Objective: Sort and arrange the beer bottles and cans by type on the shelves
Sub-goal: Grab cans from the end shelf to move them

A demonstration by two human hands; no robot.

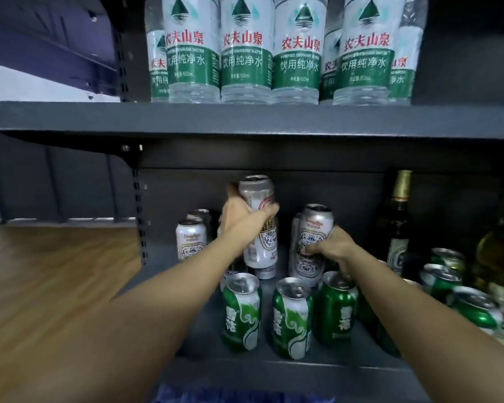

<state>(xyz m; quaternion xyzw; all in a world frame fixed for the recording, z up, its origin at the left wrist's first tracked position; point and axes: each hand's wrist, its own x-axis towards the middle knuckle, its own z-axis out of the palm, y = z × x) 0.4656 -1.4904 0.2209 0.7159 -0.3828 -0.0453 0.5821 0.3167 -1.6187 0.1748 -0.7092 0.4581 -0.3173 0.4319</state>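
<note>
While the left hand point(239, 216) is gripping a raised silver can point(258, 225) and the right hand point(330, 247) is clasping another silver can point(310, 242) mid-shelf, both should be settling upright beside the far-left silver cans point(190, 239), clear of the near green cans point(291, 318).

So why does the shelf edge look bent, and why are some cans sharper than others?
Head view: the wide lens bows the upper shelf edge and stretches the forearms near the bottom. The water bottles read crisply. The white can in the left hand is smeared by motion, and the green bottles at the right edge are blurred. The lower shelf sits in shadow.
</note>
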